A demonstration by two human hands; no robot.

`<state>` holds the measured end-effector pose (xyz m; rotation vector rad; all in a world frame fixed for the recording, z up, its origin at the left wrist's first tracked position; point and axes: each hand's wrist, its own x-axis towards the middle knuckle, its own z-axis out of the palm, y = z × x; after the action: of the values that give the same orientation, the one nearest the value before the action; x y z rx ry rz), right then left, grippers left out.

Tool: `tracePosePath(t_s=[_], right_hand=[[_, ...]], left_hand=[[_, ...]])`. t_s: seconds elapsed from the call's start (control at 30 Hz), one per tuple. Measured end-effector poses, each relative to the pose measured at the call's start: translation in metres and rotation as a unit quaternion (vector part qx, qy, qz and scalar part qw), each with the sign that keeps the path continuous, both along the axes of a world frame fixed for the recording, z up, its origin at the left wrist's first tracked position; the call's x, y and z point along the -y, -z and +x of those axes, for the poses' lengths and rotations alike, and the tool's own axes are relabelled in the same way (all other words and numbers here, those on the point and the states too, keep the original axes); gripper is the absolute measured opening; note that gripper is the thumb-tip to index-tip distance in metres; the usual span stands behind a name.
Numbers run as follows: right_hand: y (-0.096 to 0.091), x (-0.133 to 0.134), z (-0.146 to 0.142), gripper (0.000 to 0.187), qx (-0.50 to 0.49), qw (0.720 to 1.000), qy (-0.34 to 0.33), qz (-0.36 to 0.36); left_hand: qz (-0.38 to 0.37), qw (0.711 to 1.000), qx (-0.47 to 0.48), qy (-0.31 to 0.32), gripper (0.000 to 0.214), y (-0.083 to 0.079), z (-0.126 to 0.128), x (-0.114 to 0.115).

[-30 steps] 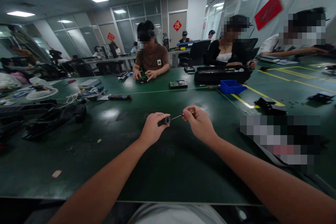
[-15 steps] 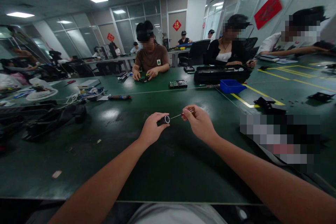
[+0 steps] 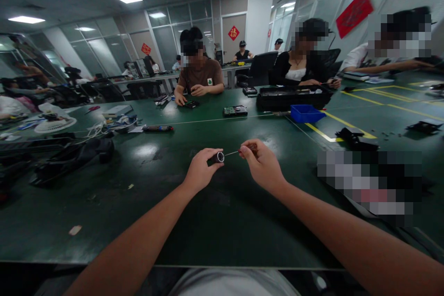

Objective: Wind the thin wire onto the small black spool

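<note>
My left hand (image 3: 201, 166) grips a small black cylinder (image 3: 218, 157) with a pale ring round its end, which faces right. Thumb and fingers hold it from the left, above the green table (image 3: 208, 240). In my right hand (image 3: 262, 159) is a screwdriver (image 3: 250, 149) with a reddish-brown, partly see-through handle. Its thin metal shaft points left to the cylinder's ringed end. Whether the tip touches the cylinder or goes inside it, I cannot tell. My fingers hide part of the handle.
A blue bin (image 3: 307, 114) stands beyond my right hand, beside a long black housing (image 3: 294, 98). A circuit board (image 3: 235, 110) lies ahead. Black parts (image 3: 74, 159) and cables (image 3: 121, 122) are at left. Co-workers (image 3: 201, 71) sit across the table.
My hands keep nearly the same place; the screwdriver handle looks turned slightly in my right fingers. Across the table, the co-worker in brown has drawn one hand back from the small dark part.
</note>
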<state>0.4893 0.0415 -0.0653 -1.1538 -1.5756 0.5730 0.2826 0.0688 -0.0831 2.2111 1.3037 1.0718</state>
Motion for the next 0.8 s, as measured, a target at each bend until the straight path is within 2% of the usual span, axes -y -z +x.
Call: tracePosePath(t_s=[0.13, 0.33, 0.6, 0.8], right_hand=[[-0.0013, -0.0001, 0.0012, 0.018, -0.006, 1.000, -0.007, -0.001], [-0.0035, -0.0046, 0.0031, 0.021, -0.009, 0.999, -0.019, -0.038], [0.0008, -0.0018, 0.0007, 0.018, -0.004, 1.000, -0.011, 0.001], [-0.0009, -0.0056, 0.0025, 0.022, -0.031, 0.997, -0.034, -0.055]], left_hand=[[-0.006, 1.000, -0.002, -0.002, 0.041, -0.0001, 0.0001, 0.0005], [0.004, 1.000, -0.004, 0.007, 0.040, 0.0013, 0.0007, -0.0001], [-0.003, 1.000, -0.004, 0.005, 0.041, 0.0002, -0.0004, 0.0004], [-0.007, 1.000, -0.004, 0.006, 0.042, 0.0013, 0.0002, -0.0005]])
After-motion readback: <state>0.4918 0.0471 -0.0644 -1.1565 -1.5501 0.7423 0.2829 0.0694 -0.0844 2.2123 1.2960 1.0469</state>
